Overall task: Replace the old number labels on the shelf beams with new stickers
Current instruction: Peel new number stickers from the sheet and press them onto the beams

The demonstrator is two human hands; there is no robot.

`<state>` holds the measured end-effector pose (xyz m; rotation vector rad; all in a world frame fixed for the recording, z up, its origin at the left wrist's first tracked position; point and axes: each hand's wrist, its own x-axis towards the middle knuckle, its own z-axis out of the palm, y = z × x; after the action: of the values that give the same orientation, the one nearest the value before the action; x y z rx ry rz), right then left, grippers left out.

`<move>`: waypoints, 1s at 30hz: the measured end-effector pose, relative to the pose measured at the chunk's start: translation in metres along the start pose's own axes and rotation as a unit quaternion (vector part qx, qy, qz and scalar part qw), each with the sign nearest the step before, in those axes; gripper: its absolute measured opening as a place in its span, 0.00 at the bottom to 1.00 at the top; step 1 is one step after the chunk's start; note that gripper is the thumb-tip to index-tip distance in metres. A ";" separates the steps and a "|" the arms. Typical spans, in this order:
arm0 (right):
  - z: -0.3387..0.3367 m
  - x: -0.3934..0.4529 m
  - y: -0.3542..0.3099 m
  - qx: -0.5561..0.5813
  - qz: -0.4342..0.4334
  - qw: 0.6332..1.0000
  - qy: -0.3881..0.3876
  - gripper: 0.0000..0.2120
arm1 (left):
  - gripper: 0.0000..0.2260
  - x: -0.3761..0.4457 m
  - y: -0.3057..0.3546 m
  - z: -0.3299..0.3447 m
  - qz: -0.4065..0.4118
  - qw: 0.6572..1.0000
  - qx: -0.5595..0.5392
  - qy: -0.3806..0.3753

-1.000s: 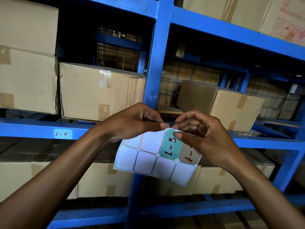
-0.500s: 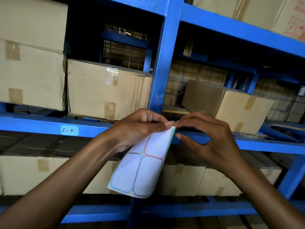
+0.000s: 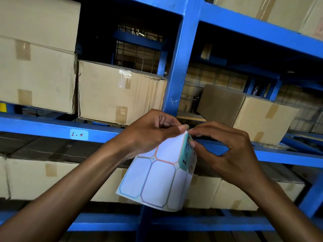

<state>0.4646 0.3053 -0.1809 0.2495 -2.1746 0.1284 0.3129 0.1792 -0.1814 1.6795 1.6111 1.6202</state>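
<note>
My left hand [image 3: 153, 131] is holding the sheet [image 3: 157, 180] before the beam [image 3: 43, 125]; my right hand [image 3: 225, 154] is pinching the "1-3" sticker [image 3: 185, 155] at its top corner. Peeling too fast risks tearing or curling it.

We have one head-worn view, close to the blue shelf rack [image 3: 176, 70]. It faces forward, tilted slightly upward.

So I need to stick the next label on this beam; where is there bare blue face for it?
Bare beam left of the 1-4 label, and between it and the left hand. Both hands and the sticker sheet crowd the upright.
</note>
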 end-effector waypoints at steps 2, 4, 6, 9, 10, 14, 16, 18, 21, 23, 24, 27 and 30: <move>0.001 0.000 0.000 0.004 0.000 1.000 -0.003 0.07 | 0.11 0.000 0.000 0.000 0.001 1.000 0.001 0.000; 0.001 0.001 0.000 0.012 0.000 1.000 -0.003 0.06 | 0.11 0.000 -0.001 -0.001 0.007 1.000 0.000 0.004; 0.002 0.001 0.000 0.018 -0.001 1.000 -0.004 0.05 | 0.10 0.000 -0.001 -0.001 0.010 1.000 -0.003 0.003; 0.003 0.001 -0.001 0.055 0.037 0.998 -0.008 0.06 | 0.10 -0.001 -0.002 -0.001 0.018 1.000 0.000 0.000; 0.003 0.002 -0.002 0.076 0.068 0.995 -0.012 0.07 | 0.09 -0.001 -0.003 -0.002 0.024 1.000 0.006 0.004; -0.003 0.007 0.000 0.134 0.174 0.974 -0.061 0.10 | 0.09 -0.001 -0.005 -0.004 0.039 0.999 0.020 0.030; -0.006 0.011 0.003 0.155 0.211 0.958 -0.115 0.08 | 0.08 0.000 -0.005 -0.005 0.053 0.995 0.067 0.044; -0.006 0.013 0.006 0.191 0.230 0.944 -0.136 0.06 | 0.06 0.001 -0.005 -0.005 0.074 0.985 0.139 0.069; 0.001 0.013 0.011 0.255 0.286 0.922 -0.059 0.04 | 0.09 0.000 -0.009 -0.004 0.132 0.932 0.278 0.193; 0.007 0.011 0.014 0.285 0.335 0.898 0.010 0.04 | 0.14 -0.002 -0.009 0.001 0.172 0.902 0.293 0.265; 0.010 0.011 0.015 0.312 0.357 0.880 0.036 0.03 | 0.18 -0.002 -0.010 0.004 0.170 0.898 0.290 0.286; 0.017 0.008 0.014 0.434 0.379 0.813 0.077 0.04 | 0.32 0.003 -0.015 0.010 0.067 0.927 0.214 0.302; 0.020 0.004 0.009 0.486 0.354 0.792 0.105 0.06 | 0.42 0.012 -0.018 0.005 -0.051 0.934 0.063 0.348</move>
<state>0.4441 0.3095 -0.1892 -0.0398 -1.6842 1.6345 0.3049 0.1967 -0.1916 1.0829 2.1023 2.2513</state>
